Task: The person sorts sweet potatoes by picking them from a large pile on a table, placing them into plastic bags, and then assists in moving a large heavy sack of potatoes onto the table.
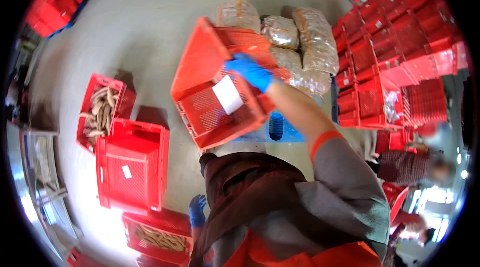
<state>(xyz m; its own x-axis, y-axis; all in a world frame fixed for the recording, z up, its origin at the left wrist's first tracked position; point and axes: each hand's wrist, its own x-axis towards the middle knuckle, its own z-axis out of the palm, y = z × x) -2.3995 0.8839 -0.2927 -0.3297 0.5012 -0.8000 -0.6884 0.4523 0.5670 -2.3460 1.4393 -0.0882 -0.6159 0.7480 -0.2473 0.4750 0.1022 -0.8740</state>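
My right hand, in a blue glove, is closed on the side of an orange-red plastic crate. The crate hangs tilted in front of me, its perforated inside showing and a white paper label on it. My left hand, also gloved in blue, hangs low at my side with its fingers apart and nothing in it. Just left of that hand stands a red crate of long, pale-brown roots.
Farther left, a red crate of similar roots stands beside stacked red crates. Bundles in clear plastic lie by a blue pallet. Tall crate stacks line the right, where people are working.
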